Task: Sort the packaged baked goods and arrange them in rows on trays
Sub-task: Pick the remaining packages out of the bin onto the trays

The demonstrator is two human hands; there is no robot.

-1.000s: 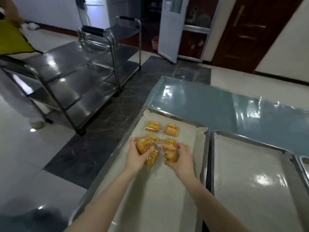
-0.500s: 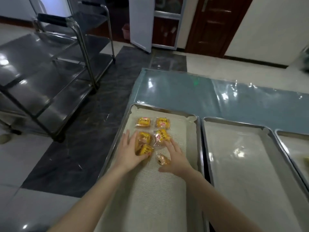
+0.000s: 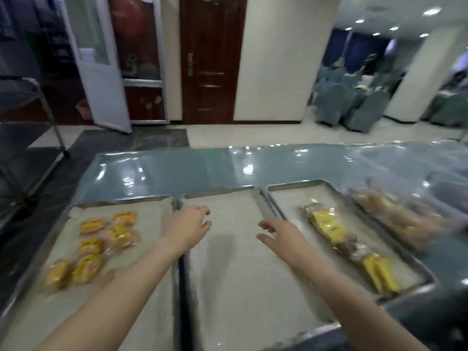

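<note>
Cakes sit in rows on our tray, more packs wait, and our left hand and right hand are open and empty.

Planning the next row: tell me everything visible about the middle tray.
The middle tray is a rectangular metal pan lined with off-white textured paper, lying flat on the glossy table between the left tray and right tray. Only liner shows inside. The left hand and right hand are over its far half.
</note>
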